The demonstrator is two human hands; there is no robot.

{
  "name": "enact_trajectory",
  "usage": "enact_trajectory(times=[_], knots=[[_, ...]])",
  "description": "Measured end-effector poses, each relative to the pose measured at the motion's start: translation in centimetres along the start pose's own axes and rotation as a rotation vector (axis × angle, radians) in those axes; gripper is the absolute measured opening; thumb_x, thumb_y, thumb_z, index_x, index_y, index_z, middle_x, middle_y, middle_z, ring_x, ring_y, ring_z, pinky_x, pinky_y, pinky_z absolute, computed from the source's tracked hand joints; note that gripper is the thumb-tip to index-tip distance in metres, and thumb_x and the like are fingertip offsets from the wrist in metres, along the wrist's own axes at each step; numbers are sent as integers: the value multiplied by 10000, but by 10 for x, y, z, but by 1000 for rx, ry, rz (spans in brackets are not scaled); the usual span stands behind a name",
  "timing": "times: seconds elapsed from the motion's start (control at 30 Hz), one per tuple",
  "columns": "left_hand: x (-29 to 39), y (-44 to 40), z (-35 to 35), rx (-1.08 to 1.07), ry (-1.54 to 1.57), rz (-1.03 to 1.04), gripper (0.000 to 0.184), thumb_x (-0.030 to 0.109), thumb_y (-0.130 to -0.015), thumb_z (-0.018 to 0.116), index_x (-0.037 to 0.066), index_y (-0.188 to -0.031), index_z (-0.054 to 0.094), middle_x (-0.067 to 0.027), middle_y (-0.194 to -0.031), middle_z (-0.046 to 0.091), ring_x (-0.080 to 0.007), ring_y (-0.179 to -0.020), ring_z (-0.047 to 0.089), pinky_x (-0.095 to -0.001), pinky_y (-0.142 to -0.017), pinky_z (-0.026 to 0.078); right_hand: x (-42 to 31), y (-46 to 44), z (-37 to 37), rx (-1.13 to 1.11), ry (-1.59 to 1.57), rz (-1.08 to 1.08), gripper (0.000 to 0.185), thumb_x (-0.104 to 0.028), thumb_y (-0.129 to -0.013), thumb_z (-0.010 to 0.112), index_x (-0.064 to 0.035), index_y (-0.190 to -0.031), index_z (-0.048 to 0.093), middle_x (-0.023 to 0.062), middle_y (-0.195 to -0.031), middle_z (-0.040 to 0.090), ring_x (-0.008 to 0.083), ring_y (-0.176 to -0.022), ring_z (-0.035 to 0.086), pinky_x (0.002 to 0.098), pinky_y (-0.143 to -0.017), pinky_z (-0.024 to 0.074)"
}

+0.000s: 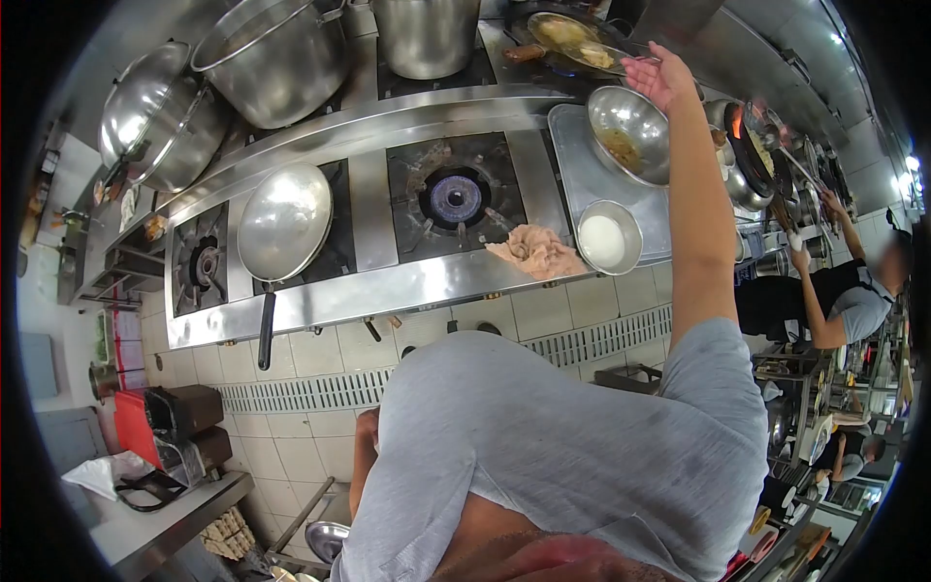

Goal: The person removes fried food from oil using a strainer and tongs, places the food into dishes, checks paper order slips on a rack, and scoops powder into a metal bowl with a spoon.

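Right hand [664, 78] is wide, palm up, no grip we can make out. What looks like a strainer [574, 44] sits at its 10 o'clock, long axis 10-to-4, contact unclear. We have the left hand [367, 427] far off at 7; can't tell its state.

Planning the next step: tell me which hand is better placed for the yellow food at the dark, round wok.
Right, probably: the right hand is stretched out beside the yellow food, while the left hand is down beside the grey, short-sleeved shirt, well away.
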State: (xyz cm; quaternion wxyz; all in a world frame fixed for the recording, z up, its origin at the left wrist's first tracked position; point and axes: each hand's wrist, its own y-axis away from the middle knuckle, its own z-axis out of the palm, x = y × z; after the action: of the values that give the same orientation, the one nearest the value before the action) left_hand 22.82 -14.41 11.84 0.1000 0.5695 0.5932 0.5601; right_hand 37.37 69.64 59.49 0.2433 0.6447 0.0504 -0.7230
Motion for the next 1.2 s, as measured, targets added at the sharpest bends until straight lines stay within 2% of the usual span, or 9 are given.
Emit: enact_trajectory(times=[0.63,0.93,1.2], knots=[[-2,2,-3,-5,-55,62,302,159,-964,532,-34,-1156,662,-146,-953,716,-237,-741,680,-376,-620,551,8,-6,-10,-46,-25,34,436,-387,-1021,482,44,-1045,544,233,-980,716,241,-758,709,396,-758,595],[-2,3,-4,-8,-71,78,303,162,-965,530,-33,-1160,658,-146,-950,714,-236,-735,677,-374,-612,547,13,-5,-11,-119,51,98,520,-463,-1004,497,38,-1123,566,148,-880,707,196,-713,681,364,-712,582],[0,3,-6,-10,-79,85,304,164,-967,528,-32,-1162,655,-147,-946,712,-234,-729,674,-372,-606,544,17,5,-5,-73,93,111,567,-516,-979,528,-12,-1238,541,119,-874,693,161,-637,646,356,-676,572]])
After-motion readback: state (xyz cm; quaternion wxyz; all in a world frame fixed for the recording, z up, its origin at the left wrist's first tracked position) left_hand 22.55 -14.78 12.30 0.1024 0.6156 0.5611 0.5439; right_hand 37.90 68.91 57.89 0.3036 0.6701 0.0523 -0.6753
